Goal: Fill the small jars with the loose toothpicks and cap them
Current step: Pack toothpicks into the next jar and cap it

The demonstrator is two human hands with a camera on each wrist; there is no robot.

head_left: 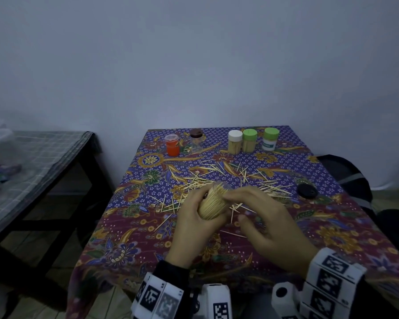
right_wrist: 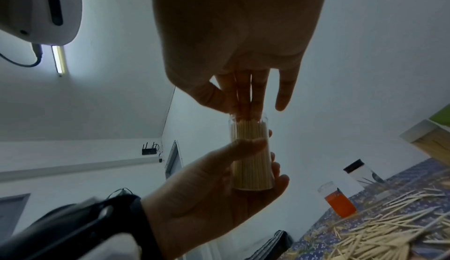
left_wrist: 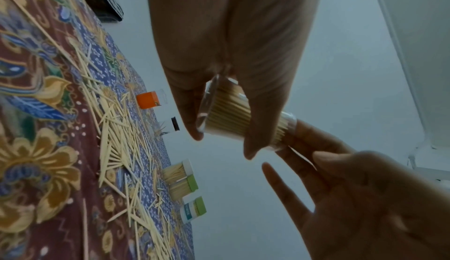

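Observation:
My left hand (head_left: pixel 191 219) grips a clear small jar (head_left: pixel 211 204) packed with toothpicks and holds it tilted above the tablecloth. The jar (left_wrist: pixel 228 118) has no cap; its mouth points away from me and to the right. My right hand (head_left: pixel 263 217) reaches over that mouth, straight fingertips (right_wrist: pixel 243 108) touching the toothpick ends in the jar (right_wrist: pixel 252 164), thumb apart. Loose toothpicks (head_left: pixel 240 178) lie scattered over the middle of the table, beneath and beyond both hands. A black cap (head_left: pixel 307 191) lies flat to the right of the pile.
At the back right stand a white-capped jar (head_left: pixel 235 142) and two green-capped jars (head_left: pixel 249 140), filled. An orange jar (head_left: pixel 172 145) and a brown-capped clear jar (head_left: pixel 196 140) stand back left. A checked side table (head_left: pixel 32 162) is on the left, a dark bag (head_left: pixel 346 176) on the right.

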